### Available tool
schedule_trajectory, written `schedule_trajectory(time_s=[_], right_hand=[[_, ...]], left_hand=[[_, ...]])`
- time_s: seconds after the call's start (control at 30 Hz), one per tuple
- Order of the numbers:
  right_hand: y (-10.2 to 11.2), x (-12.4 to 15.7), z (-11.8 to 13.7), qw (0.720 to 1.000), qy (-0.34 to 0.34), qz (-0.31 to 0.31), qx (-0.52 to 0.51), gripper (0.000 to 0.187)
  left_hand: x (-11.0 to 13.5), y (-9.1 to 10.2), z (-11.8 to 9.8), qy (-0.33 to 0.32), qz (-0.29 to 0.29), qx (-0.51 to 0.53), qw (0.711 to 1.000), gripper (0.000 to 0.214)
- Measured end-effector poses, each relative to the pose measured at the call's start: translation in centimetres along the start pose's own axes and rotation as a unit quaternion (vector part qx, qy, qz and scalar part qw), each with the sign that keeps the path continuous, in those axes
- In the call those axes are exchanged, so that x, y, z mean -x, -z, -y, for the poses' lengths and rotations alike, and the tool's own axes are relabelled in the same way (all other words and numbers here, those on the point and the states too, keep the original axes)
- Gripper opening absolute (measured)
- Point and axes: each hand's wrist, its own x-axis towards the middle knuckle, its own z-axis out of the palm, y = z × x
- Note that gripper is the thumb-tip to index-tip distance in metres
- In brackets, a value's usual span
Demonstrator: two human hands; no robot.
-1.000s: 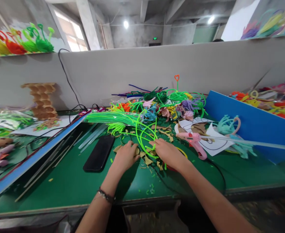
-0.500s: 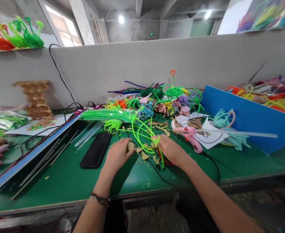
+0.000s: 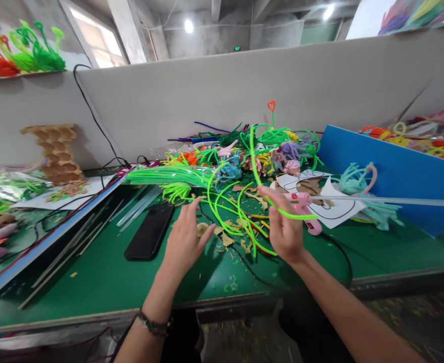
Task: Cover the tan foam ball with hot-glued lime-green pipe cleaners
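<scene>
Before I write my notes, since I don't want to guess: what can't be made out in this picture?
Head view:
Pink glue gun: left end, hidden behind the right hand.
Colourful pile at far right: lower part, hidden by the blue board.
Green sign: lettering, too small.
Upper right bundle: cut off by the top edge.

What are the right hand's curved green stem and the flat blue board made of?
Curved green stem in the right hand: matte, probably chenille over wire, from its soft look and unsupported bend. Flat blue board: smooth, perhaps plastic or foam board, from its even colour.
</scene>
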Motion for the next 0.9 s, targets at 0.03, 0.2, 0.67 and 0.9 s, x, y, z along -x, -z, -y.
schedule_trajectory(time_s=[0.03,0.2,0.67,0.9], right_hand=[[-0.1,0.1,0.5,0.999,0.027,0.032,0.01,0.034],[-1.0,1.1,2.6,0.983,0.127,0.132,0.022,0.027],[5.0,-0.6,0.6,0.908,-0.146,0.291,0.264,0.029],[8.2,0.1,-2.2,0.768,-0.314,0.302,0.47,0.033]], left_hand=[[0.2,-0.1,-0.7,-0.042,-0.043,0.039,0.997,0.053],[1.3,-0.8,-4.1,-0.21,-0.072,0.196,0.955,0.045],[1.9,1.3,-3.9,-0.275,-0.254,0.165,0.913,0.025],[1.7,1.2,-2.7,-0.298,-0.285,0.038,0.91,0.031]])
